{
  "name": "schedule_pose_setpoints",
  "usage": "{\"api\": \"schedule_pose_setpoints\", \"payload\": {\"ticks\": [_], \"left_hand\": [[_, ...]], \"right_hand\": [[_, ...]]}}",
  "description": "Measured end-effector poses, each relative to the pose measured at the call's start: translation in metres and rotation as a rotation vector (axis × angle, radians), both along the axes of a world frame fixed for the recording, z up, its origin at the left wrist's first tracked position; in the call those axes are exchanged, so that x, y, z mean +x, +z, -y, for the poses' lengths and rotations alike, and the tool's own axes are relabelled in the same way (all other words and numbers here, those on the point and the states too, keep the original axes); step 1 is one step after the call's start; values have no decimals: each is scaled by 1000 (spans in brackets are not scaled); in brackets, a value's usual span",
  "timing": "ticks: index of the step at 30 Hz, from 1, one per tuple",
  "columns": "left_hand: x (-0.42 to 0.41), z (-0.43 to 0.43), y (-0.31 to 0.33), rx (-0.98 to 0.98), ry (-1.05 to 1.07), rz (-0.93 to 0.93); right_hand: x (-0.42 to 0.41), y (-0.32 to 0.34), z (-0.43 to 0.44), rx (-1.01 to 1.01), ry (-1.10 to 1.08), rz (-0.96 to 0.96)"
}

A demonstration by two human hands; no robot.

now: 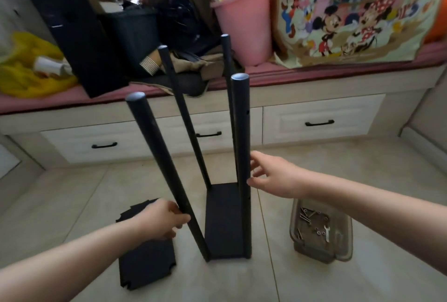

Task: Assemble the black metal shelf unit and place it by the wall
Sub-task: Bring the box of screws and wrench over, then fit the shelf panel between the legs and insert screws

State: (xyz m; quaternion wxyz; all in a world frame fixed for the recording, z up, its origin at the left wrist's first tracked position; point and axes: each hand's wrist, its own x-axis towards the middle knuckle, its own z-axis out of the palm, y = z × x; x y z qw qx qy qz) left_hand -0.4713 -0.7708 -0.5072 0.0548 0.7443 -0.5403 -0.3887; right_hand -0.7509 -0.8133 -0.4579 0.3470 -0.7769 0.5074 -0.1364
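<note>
head view: the shelf unit stood on the tiled floor before a drawer bench, four black poles rising from its bottom board.
left hand: fingers curled round the near left pole low down, gripping it; that pole leaned left.
right hand: fingers loosely spread, tips touching the near right pole, holding nothing.
spare panels: black, flat on the floor just left of the unit.
plastic tub: on the floor to the right, holding screws and a small wrench.
bench top: pink bucket, cartoon-print bag.
</note>
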Motion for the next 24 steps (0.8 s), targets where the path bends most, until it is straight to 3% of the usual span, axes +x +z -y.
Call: {"api": "schedule_pose_setpoints", "payload": {"ticks": [10, 24], "left_hand": [[-12, -8, 21, -515, 101, -159], [3, -17, 28, -543, 68, -249]], "right_hand": [[12, 1, -2, -64, -102, 56], [24, 5, -59, -137, -123, -16]]}}
